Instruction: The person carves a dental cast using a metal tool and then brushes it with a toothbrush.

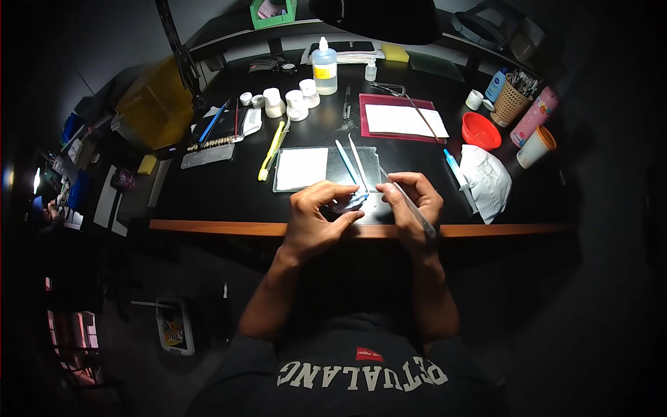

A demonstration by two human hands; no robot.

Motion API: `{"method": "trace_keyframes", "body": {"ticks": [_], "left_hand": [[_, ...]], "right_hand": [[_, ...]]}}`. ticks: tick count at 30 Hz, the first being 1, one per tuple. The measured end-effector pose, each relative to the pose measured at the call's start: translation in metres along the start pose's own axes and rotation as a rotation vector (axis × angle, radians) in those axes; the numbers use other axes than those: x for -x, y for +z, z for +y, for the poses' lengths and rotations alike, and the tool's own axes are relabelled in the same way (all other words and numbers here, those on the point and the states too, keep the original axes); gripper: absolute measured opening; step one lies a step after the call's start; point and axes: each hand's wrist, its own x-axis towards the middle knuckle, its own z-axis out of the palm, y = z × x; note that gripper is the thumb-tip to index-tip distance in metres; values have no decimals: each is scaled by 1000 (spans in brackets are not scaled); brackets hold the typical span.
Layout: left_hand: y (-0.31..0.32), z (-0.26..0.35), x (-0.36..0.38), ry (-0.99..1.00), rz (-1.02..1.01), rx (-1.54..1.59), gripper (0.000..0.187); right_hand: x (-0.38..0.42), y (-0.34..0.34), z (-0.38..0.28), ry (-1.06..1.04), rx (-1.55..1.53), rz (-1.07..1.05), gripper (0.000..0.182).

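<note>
Close over the front edge of the desk, my left hand [313, 214] pinches a small pale piece with blue on it [352, 203] between thumb and fingers. Its exact kind is too small to tell. My right hand [417, 201] is closed like a pen grip around a slim grey metal tool [424, 223], whose thin end points up and away from me. Just beyond both hands lies a glass slab [335, 182] with a white sheet [303, 168] on its left half. A light blue stick [346, 160] and a white stick [358, 160] rest across the slab.
A yellow toothbrush [271, 153] lies left of the slab, with several white jars [297, 105] behind. A clear bottle [324, 69] stands at the back. At right are a pink tray [406, 101], red bowl [481, 132], blue-tipped syringe [460, 179] and crumpled white paper [486, 182].
</note>
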Motion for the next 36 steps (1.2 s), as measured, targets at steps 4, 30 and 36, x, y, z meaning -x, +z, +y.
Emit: {"method": "trace_keyframes", "body": {"ticks": [4,30,36], "left_hand": [[1,-2,0,-159,-35,97,38],[5,-5,7,2,-4,-56,34],[22,-12,8,72,35,-137,30]], "right_hand": [[9,6,3,12,-105,-58,11],[-1,-1,-4,-223,215,-254,21],[1,-6,5,-60,20,-189,20]]}}
